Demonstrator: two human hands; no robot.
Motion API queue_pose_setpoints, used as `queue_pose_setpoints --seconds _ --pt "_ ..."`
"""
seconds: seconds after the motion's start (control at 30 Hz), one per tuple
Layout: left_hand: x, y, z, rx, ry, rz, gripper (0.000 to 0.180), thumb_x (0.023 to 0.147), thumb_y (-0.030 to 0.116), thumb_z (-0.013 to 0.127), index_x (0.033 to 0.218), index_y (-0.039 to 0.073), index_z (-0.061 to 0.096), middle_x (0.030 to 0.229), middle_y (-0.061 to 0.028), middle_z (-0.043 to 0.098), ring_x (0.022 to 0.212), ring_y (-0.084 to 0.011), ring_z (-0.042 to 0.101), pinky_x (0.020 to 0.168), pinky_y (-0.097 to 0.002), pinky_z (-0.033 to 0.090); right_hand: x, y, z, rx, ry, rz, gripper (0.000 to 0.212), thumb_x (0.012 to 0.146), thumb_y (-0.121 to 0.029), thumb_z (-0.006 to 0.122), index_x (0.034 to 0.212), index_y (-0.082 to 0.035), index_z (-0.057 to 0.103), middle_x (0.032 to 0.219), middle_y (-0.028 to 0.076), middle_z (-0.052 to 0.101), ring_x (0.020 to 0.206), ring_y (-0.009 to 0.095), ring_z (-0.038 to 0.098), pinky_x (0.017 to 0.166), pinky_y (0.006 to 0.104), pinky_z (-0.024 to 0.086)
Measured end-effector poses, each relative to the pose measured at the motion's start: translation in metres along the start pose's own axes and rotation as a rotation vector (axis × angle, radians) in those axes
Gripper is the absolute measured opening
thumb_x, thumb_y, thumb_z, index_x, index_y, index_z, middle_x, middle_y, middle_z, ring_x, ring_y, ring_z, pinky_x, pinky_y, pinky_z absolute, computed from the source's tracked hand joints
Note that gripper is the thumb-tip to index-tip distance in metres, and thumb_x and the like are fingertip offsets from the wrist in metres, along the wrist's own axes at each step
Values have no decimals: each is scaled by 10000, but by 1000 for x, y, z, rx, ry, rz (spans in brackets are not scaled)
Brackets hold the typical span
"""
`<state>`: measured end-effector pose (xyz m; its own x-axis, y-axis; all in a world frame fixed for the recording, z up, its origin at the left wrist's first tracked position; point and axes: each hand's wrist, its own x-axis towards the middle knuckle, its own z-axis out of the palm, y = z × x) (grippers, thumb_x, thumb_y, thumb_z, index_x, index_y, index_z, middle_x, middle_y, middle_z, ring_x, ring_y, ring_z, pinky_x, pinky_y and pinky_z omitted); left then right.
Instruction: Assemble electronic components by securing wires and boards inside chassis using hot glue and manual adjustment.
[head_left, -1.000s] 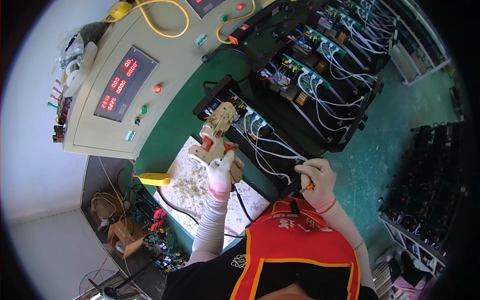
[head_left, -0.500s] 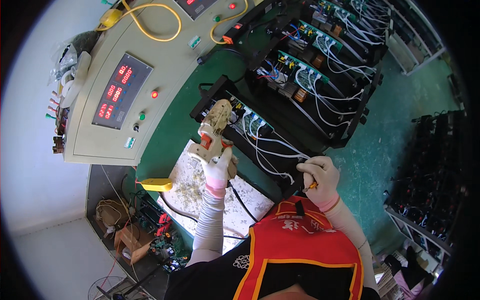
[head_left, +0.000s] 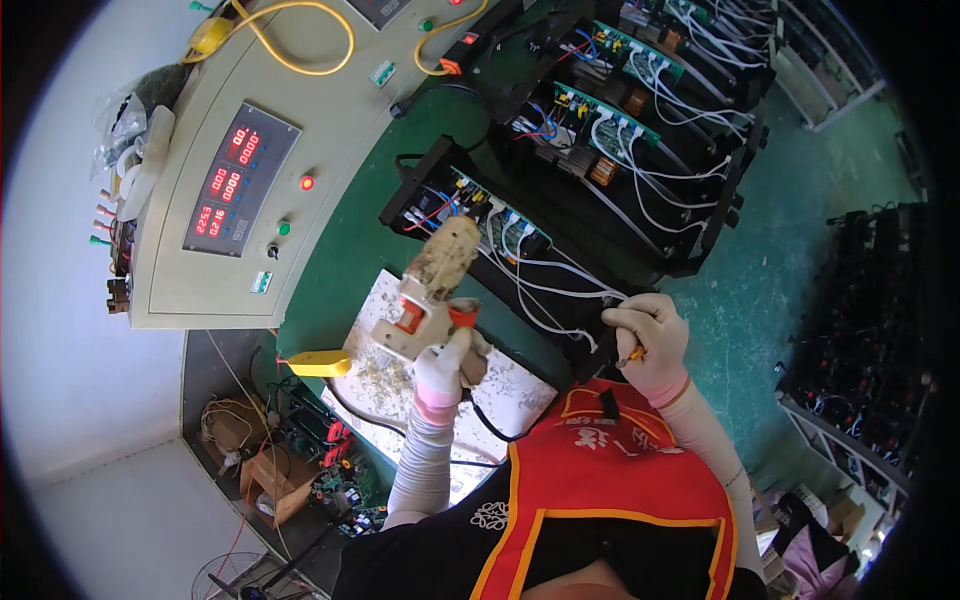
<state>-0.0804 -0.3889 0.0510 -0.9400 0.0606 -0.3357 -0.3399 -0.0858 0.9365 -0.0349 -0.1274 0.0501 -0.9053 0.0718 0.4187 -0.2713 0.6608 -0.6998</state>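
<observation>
My left hand, in a white glove with a pink cuff, grips a glue gun. It has a dirty white body, red parts and a front crusted with brown residue. That front end overlaps the near edge of an open black case with a green circuit board and white cables. My gloved right hand is closed at the case's right end, beside the cable ends. A small tool with an orange-yellow end pokes out of its fingers; the rest is hidden.
A stained white board lies under the glue gun. More open black cases stand behind on the green table. Left is a beige console with a red digital display. A yellow block hangs near its corner; a dark cord runs below the gun.
The glue gun has drawn back toward me from the circuit board, uncovering red and blue wires at its left end. My right hand has shifted slightly up and right. The display digits differ.
</observation>
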Motion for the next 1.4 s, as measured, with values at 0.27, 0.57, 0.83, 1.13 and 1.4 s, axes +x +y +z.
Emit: queue_pose_setpoints --seconds 0.27,0.57,0.83,1.13,1.4 --pt "6 -10 0 -20 -33 -82 262 850 -5 534 1107 -44 567 701 -71 589 597 -134 572 571 -265 466 0 0 4 12 20 14 263 693 16 665 905 -131 713 861 56 641 755 231 636 634 307 520" --pt "6 -7 2 90 -12 -99 210 880 81 524 1048 -31 582 689 -87 597 583 -143 555 552 -256 438 -1 2 3 -14 33 -14 252 700 -3 678 907 -142 709 855 46 636 750 228 633 624 308 517" --pt "11 -15 -3 91 -19 -46 180 883 66 521 1030 -22 576 675 -84 593 583 -146 556 559 -255 437 -2 2 4 -22 31 5 248 697 -5 677 899 -146 707 858 43 639 761 229 634 633 312 520" --pt "6 -13 0 125 -12 -49 175 876 39 517 1029 -28 571 677 -90 594 593 -155 571 560 -266 448 -2 3 4 -16 33 -12 255 692 -2 681 896 -153 706 864 38 643 766 226 635 634 311 520" --pt "6 -12 0 115 13 -8 182 871 38 520 1032 -26 575 691 -91 597 587 -162 581 550 -262 451 0 2 3 -17 29 -14 250 693 -6 686 899 -147 706 860 41 642 764 228 635 636 311 521"
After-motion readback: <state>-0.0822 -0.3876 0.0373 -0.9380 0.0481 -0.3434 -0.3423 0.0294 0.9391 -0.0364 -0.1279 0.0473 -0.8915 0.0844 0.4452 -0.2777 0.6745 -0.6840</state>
